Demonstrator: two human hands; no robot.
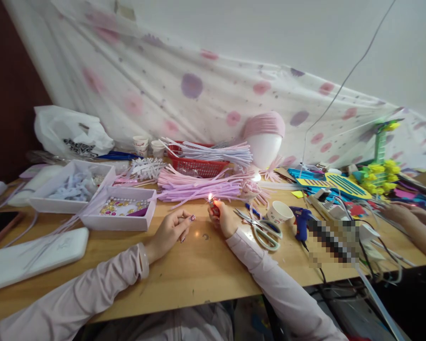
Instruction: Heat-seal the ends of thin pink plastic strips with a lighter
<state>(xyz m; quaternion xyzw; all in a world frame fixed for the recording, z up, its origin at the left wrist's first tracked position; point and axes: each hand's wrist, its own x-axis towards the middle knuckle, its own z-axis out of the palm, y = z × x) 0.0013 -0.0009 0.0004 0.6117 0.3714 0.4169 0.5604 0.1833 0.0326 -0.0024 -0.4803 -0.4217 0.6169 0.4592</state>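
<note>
A lit lighter (pixel 216 208) is gripped in my right hand (pixel 225 220), its small flame standing at the top near the purple pipe cleaners. My left hand (pixel 170 232) is to the left of it, apart from the flame, with thumb and fingers curled together in a pinch. Whatever those fingertips hold, if anything, is too small to make out. Just behind both hands lies a pile of pink and purple pipe cleaners (pixel 199 184). Scissors (pixel 262 229) rest on the table right of my right hand, beside a paper cup (pixel 279 211).
White boxes of beads (pixel 119 222) and ribbon pieces (pixel 73 206) stand at left, near a white power bank (pixel 39 258). Behind are a red basket (pixel 199 166) and a foam head (pixel 264 147). A blue glue gun (pixel 301 222), cables and another person's hands (pixel 397 213) are at right.
</note>
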